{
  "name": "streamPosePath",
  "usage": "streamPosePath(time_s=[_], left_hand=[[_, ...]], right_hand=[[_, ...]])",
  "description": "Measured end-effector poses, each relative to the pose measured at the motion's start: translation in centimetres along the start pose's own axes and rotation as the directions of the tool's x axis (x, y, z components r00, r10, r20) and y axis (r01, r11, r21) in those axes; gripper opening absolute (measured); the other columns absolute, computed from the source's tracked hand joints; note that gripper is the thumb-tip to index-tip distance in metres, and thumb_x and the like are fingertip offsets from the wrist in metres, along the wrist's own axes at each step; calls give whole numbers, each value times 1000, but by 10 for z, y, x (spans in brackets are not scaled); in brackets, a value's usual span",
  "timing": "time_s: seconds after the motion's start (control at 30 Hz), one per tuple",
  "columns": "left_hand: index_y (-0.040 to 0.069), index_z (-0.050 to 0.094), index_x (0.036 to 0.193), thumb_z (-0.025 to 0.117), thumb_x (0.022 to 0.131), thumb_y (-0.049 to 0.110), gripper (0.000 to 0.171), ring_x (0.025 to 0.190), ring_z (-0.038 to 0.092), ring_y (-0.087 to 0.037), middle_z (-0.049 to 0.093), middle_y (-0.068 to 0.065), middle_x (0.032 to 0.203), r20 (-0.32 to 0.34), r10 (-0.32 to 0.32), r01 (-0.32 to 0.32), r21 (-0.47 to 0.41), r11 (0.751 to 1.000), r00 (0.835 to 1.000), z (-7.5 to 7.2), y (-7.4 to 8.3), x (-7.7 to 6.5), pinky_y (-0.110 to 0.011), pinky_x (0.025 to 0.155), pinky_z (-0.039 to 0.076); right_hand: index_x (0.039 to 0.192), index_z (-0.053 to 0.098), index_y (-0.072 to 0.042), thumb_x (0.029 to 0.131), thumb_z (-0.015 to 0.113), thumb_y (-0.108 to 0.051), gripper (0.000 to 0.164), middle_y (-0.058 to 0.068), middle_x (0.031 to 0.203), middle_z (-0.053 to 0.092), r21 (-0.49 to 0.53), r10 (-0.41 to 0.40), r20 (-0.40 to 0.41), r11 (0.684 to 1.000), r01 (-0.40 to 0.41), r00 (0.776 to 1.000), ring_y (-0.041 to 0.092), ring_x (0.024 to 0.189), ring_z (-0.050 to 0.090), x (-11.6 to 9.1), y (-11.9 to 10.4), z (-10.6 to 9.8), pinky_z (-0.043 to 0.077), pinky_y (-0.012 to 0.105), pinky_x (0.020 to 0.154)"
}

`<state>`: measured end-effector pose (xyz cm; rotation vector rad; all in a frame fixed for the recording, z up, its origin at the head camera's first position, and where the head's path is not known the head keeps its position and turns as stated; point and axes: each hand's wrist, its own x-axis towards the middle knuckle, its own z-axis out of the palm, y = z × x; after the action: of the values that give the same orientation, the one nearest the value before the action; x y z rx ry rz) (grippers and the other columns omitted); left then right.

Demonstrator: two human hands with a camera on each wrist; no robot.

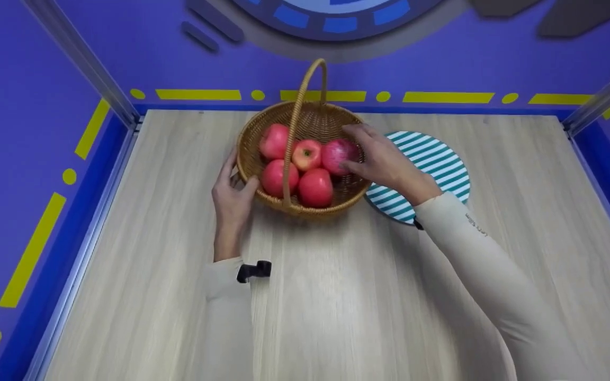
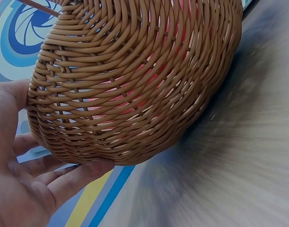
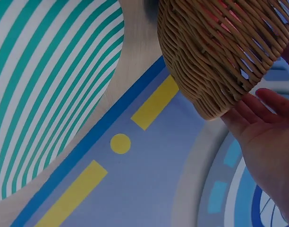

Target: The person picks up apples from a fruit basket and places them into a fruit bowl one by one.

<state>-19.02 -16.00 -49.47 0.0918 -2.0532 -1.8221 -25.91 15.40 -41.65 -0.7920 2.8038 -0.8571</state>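
Observation:
A brown wicker basket (image 1: 331, 206) with a tall hooped handle holds several red apples (image 1: 315, 188) and tilts toward me. My left hand (image 1: 233, 201) grips its left side, thumb at the rim and fingers spread along the outer wall, where the left wrist view shows the weave (image 2: 121, 85) close up. Over the right rim, my right hand (image 1: 387, 159) reaches into the basket, thumb and fingers around the rightmost, darker apple (image 1: 335, 153). In the right wrist view, the right hand's fingertips pass behind the basket's edge (image 3: 220, 101) and are hidden.
Just right of the basket lies a round board (image 1: 437, 164) with teal and white stripes, partly under my right forearm. The light wooden table (image 1: 315, 296) ends at a blue back wall (image 1: 178, 69) with yellow marks. Side walls stand at left and right.

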Motion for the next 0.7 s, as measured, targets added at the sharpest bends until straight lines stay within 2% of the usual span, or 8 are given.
streamPosePath(time_s=[0.17,0.43,0.6,0.7], left_hand=[[11,50,159,66,90,-1,72,138,54,-28,52,-10,157,2,11,-11,10,1000,1000,0,1,0,-41,113,48],[12,49,160,65,90,0,73,138,54,-35,50,-12,158,18,-3,4,-31,999,1000,0,0,1,-48,109,51],[10,48,161,65,88,2,75,136,56,-34,50,-12,158,10,-11,12,-23,1000,1000,0,0,1,-49,107,52],[11,48,161,65,87,3,76,135,57,-35,50,-12,158,7,-21,22,-18,1000,1000,1,1,0,-45,105,54]], right_hand=[[162,40,-4,97,80,-28,79,19,156,46,-47,-22,32,999,23,999,36,136,52,8,-3,6,49,52,112],[157,44,0,96,81,-28,76,24,152,49,-159,-79,70,983,90,994,39,133,55,14,-3,16,48,53,112],[153,47,3,95,82,-26,74,25,150,50,-192,-111,71,974,123,991,38,133,53,17,-3,18,48,52,112],[152,48,4,94,83,-26,74,25,149,50,-213,-104,80,970,119,991,39,133,53,19,-4,19,48,52,112]])
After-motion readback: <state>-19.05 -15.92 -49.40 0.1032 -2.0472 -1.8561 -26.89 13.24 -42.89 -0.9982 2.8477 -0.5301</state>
